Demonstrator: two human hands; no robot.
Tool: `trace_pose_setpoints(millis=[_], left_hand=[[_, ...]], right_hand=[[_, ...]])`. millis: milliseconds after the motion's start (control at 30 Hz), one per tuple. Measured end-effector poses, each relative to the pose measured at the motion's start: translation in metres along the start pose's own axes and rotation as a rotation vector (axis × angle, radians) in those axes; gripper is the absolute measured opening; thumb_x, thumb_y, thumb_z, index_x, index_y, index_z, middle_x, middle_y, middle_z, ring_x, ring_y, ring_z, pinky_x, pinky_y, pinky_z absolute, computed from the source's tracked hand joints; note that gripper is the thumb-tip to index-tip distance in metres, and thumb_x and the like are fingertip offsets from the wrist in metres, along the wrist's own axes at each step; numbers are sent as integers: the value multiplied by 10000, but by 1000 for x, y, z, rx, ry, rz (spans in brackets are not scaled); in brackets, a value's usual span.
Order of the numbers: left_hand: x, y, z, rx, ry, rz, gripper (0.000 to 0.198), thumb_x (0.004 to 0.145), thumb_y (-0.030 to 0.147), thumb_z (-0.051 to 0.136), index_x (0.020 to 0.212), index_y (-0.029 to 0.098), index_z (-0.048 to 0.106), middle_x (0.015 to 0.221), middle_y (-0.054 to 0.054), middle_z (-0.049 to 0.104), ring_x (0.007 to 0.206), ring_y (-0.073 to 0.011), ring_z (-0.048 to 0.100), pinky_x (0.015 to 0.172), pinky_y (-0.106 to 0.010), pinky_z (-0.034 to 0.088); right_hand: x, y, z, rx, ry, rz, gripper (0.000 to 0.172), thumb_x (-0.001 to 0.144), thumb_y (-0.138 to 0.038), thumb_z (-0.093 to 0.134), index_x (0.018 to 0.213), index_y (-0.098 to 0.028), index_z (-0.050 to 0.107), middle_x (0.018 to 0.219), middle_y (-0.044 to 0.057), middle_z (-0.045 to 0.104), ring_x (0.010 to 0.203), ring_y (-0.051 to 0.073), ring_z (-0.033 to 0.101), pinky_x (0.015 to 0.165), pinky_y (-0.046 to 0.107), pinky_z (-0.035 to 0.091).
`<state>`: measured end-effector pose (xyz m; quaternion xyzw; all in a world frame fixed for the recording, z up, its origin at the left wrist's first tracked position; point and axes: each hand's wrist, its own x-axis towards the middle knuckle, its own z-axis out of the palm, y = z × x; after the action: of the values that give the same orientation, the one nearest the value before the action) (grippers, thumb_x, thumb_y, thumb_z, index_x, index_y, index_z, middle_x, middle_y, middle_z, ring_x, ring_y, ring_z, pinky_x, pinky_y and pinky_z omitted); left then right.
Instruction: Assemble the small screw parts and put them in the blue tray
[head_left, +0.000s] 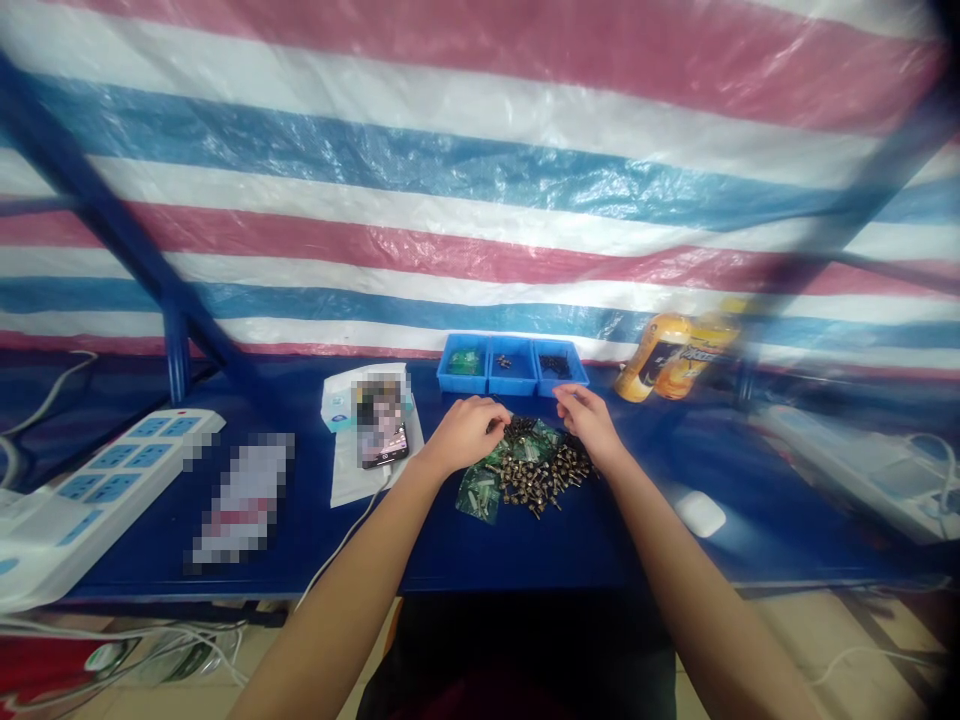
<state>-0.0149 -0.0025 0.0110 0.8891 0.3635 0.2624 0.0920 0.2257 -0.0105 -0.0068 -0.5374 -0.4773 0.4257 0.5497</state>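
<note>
A heap of small metal fasteners with brass-coloured and dark parts (536,475) lies on the blue table top (525,560), partly on green plastic bags (478,495). My left hand (463,435) rests at the heap's upper left, its fingers curled close to the fasteners. My right hand (589,425) is raised over the heap's upper right, its fingertips drawn together just in front of a blue three-compartment parts tray (510,385). Whether either hand pinches a small piece is hidden by the fingers. The tray's compartments hold green items, a few small parts and a dark pile.
A phone (382,445) lies on white packaging left of my left hand. Further left are a blurred packet (240,500) and a white power strip (112,490). Yellow bottles (660,358), a white mouse (700,513) and another power strip (847,465) are on the right.
</note>
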Motion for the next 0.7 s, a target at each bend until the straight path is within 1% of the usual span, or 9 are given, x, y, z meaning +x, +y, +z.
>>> trace_pose_setpoints(millis=[133, 200, 267, 367, 433, 500, 600, 633, 700], left_hand=[[0, 1, 0, -2, -10, 9, 176, 861, 229, 596, 972, 252, 731, 941, -29, 728, 894, -218, 656, 815, -340, 494], [0, 1, 0, 6, -30, 24, 164, 887, 248, 580, 929, 261, 738, 938, -27, 722, 888, -216, 654, 810, -343, 485], [0, 2, 0, 7, -42, 35, 194, 913, 238, 547, 885, 263, 738, 930, -23, 718, 872, -207, 652, 806, -342, 477], [1, 3, 1, 1, -41, 38, 206, 924, 231, 534, 877, 258, 733, 920, -23, 716, 857, -200, 650, 807, -341, 476], [1, 3, 1, 7, -31, 21, 161, 901, 248, 567, 892, 253, 728, 913, -25, 717, 856, -207, 649, 804, -345, 484], [0, 3, 1, 30, 5, -14, 139, 865, 257, 599, 922, 248, 726, 947, -32, 721, 892, -224, 648, 827, -361, 492], [0, 1, -1, 68, 83, -86, 197, 820, 212, 589, 958, 243, 726, 1041, -48, 717, 981, -251, 645, 879, -383, 493], [0, 0, -2, 75, 91, -109, 220, 807, 194, 579, 962, 247, 726, 1054, -48, 716, 993, -256, 646, 883, -386, 493], [-1, -3, -3, 81, 60, -141, 242, 784, 180, 575, 956, 259, 727, 1043, -38, 719, 982, -264, 652, 872, -392, 496]], right_hand=[[1, 4, 0, -30, -8, -6, 434, 729, -616, 726, 893, -220, 654, 645, -30, 533, 477, 88, 355, 437, 257, 223], [1, 5, 1, -39, -18, -17, 436, 737, -618, 721, 902, -220, 655, 643, -30, 534, 485, 91, 364, 443, 255, 233], [1, 6, 2, -51, -29, -29, 430, 751, -612, 715, 912, -216, 658, 643, -29, 535, 497, 93, 377, 453, 253, 246], [1, 7, 2, -74, -31, -39, 426, 763, -610, 708, 916, -215, 665, 645, -25, 541, 514, 96, 395, 466, 250, 264], [1, 8, 2, -77, -24, -43, 436, 757, -621, 709, 916, -217, 667, 645, -26, 544, 514, 98, 397, 468, 250, 271], [1, 8, 2, -72, -22, -48, 446, 751, -630, 709, 920, -219, 667, 647, -27, 546, 509, 99, 393, 467, 252, 272], [2, 8, 2, -72, -21, -48, 454, 751, -638, 702, 924, -220, 668, 649, -23, 548, 513, 107, 400, 470, 255, 279], [2, 8, 2, -76, -20, -48, 456, 751, -641, 700, 922, -220, 668, 648, -22, 548, 516, 110, 405, 472, 256, 282], [2, 8, 1, -85, -18, -51, 455, 750, -644, 699, 913, -221, 669, 645, -21, 547, 522, 114, 411, 475, 258, 287]])
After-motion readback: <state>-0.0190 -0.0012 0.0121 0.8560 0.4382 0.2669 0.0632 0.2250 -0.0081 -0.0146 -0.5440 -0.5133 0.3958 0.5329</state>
